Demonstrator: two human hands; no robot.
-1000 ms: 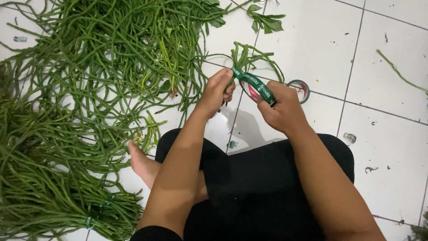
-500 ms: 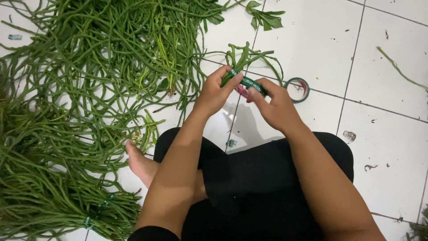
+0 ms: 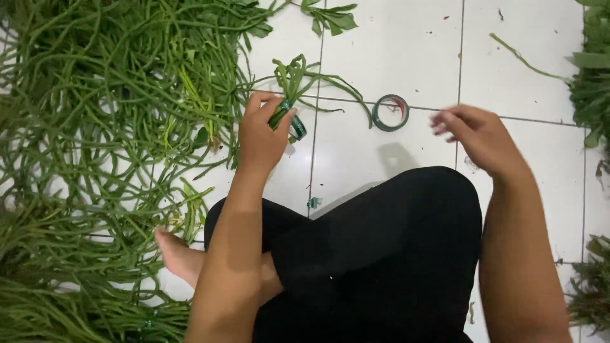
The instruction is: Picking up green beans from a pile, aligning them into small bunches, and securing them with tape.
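In the head view, your left hand [image 3: 260, 136] is closed around a small bundle of green stems [image 3: 287, 95], gripping it at the spot where a band of green tape [image 3: 296, 127] wraps it. The bundle's leafy tips fan upward past your fingers, and a few long stems trail off to the right along the white tiled floor [image 3: 394, 44], curving down toward the roll of green tape [image 3: 389, 112].

Take that roll as your landmark. It lies flat on the floor, just right of the bundle and apart from both hands. Your right hand [image 3: 478, 136] hangs just to the right of the roll and a little lower, released and holding nothing, with the fingers loosely spread and blurred. Your left hand and the bundle sit left of the roll, at about the same height in the frame.

Far left of the roll, a large heap of loose long green stems [image 3: 108, 127] covers the floor, reaching up to your left hand. Above and left of the roll lies a small sprig of leaves [image 3: 330, 18]. Above and to its right lies one stray stem [image 3: 524, 58], and more greens [image 3: 594, 70] run along the right edge. Below the roll are your crossed legs in black trousers [image 3: 375, 254], with your bare foot [image 3: 184, 257] showing at the lower left beside the heap.
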